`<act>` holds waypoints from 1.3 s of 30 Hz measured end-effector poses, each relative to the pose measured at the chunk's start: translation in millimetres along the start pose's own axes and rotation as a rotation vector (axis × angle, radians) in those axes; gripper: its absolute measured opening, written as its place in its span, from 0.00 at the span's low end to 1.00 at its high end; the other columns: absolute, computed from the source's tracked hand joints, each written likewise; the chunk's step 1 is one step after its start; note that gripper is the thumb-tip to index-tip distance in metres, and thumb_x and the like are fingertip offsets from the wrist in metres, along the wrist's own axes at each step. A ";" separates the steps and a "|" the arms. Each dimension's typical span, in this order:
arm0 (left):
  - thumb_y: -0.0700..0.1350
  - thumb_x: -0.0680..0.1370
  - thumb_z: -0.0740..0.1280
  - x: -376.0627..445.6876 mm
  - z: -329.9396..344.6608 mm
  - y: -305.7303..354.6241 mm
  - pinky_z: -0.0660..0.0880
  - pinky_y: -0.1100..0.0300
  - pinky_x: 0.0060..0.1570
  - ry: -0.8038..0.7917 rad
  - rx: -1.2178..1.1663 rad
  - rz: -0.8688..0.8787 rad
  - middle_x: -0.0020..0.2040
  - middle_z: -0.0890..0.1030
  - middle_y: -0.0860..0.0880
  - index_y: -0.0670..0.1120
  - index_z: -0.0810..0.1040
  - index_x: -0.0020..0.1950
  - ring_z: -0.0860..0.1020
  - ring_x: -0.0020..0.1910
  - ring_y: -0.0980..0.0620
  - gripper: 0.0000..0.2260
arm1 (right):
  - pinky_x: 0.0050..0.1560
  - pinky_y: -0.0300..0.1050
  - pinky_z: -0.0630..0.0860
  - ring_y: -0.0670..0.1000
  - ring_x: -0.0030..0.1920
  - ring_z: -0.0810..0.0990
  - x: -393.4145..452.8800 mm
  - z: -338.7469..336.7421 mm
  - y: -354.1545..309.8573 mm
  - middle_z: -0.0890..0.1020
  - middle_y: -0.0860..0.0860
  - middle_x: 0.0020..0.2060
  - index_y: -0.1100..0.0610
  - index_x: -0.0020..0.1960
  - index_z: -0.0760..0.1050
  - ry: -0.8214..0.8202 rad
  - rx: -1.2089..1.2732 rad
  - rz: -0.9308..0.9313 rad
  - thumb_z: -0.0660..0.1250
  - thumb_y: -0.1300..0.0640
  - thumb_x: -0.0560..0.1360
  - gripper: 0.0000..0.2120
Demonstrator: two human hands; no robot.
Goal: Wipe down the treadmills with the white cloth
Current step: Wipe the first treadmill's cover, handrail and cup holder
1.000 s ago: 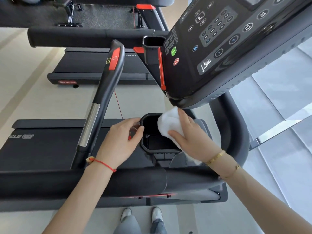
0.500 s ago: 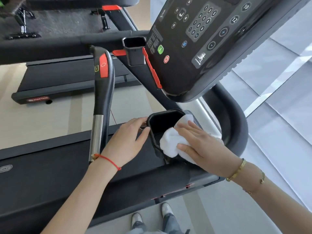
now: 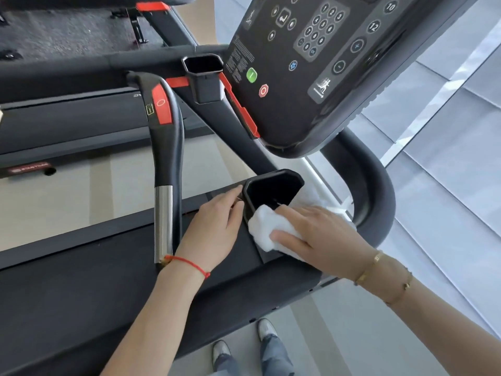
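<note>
I stand at a black treadmill whose console tilts overhead at upper right. Below it sits a black cup holder. My right hand presses a bunched white cloth against the near rim and front of that cup holder. More of the cloth shows past the fingers on the right. My left hand rests flat against the cup holder's left side, fingers together, with a red string on the wrist.
A black and red handle with a chrome section rises left of my left hand. A second cup holder sits farther back. A curved black handrail wraps around on the right. Another treadmill deck lies beyond. My shoes stand on the grey floor.
My right hand has slid the cloth from the cup holder's inside and top edge down onto its near rim and front. My left hand stays beside the holder. My view shifted left.
</note>
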State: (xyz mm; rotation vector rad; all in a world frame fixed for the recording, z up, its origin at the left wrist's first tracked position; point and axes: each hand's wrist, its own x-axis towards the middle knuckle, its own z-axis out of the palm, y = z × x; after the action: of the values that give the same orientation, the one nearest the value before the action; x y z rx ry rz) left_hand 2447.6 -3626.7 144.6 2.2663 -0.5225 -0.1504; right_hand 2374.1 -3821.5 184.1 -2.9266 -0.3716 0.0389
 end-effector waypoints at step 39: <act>0.53 0.77 0.66 -0.9 52.1 28.0 0.73 0.72 0.48 0.369 -0.018 -0.300 0.45 0.77 0.67 0.56 0.76 0.64 0.78 0.46 0.68 0.16 | 0.62 0.31 0.60 0.52 0.68 0.67 43.3 3.8 96.9 0.66 0.56 0.72 0.59 0.71 0.59 -0.012 0.401 -0.258 0.60 0.55 0.81 0.22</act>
State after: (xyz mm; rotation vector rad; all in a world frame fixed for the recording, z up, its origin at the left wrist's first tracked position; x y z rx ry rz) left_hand 2423.8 -3678.6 129.5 2.2717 0.0126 0.1139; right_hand 2439.6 -3902.1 161.6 -2.4661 -0.6559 0.0840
